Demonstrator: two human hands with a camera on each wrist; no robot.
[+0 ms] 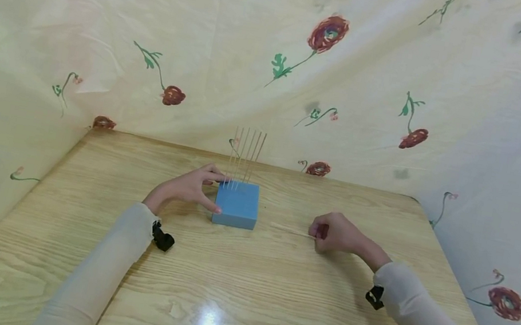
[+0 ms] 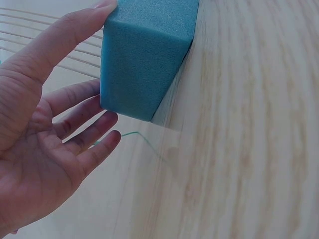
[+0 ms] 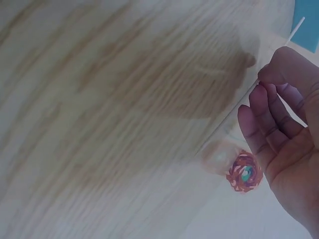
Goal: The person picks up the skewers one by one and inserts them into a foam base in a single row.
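Observation:
A blue foam block (image 1: 237,205) stands on the wooden table, with several thin wooden sticks (image 1: 244,154) upright along its back part. At its left side, my left hand (image 1: 191,185) holds the block, thumb by the front corner and fingers by the back corner. The left wrist view shows that thumb on the edge of the foam block (image 2: 144,59). To the right of the block, my right hand (image 1: 338,234) pinches another thin stick (image 1: 287,229) between thumb and fingertips. This stick lies nearly level, its free end pointing toward the block and apart from it.
The wood-grain table (image 1: 220,271) reaches back to a cream curtain (image 1: 243,26) printed with red flowers, which also hangs along the left and right sides. Black straps with small black pieces (image 1: 163,237) sit at both wrists.

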